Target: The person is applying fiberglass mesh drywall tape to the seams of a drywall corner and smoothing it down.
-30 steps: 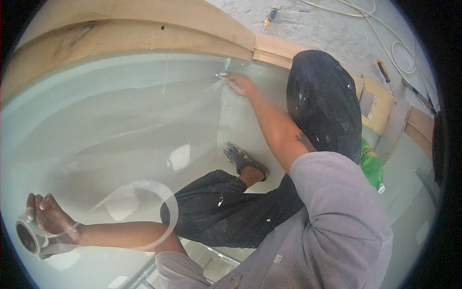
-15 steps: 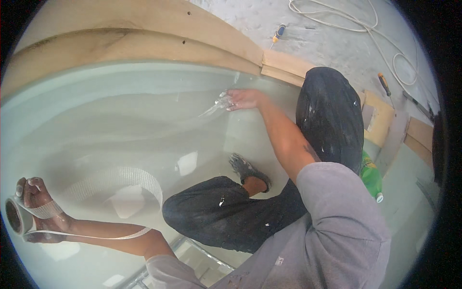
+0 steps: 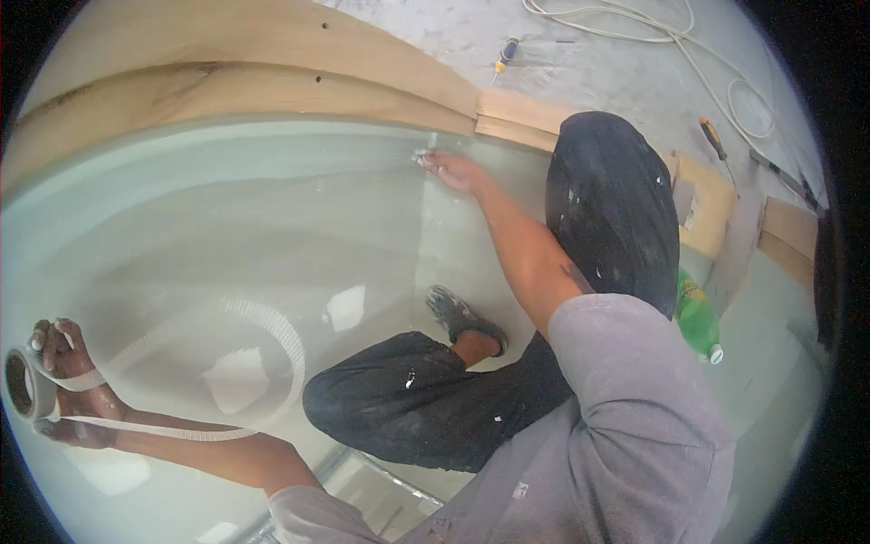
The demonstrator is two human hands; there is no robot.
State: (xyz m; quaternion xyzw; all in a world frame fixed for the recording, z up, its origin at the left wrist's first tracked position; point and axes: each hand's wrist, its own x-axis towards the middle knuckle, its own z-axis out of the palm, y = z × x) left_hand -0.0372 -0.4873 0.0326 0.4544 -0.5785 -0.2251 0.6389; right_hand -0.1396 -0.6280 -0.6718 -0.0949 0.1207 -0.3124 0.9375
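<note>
At the far left, my left hand grips a roll of white mesh tape, with a loose loop of tape arcing rightward over the pale green, curved shell. My right hand is pinched on a crumpled, white-smeared strip at a vertical band near the top of the shell's wall; whether this strip joins the roll's loop is unclear. Both hands have white smears. My dark-trousered legs are bent inside the shell, a clog on one foot.
Curved wooden boards border the shell's top. Beyond lie a blue-yellow screwdriver, an orange-black screwdriver and a white cable. At right are a green bottle and board scraps. A metal rail shows below.
My left hand with the roll has shifted left and up, the tape loop arching beside it. My right hand dipped from the wall band with the strip and has returned to it.
</note>
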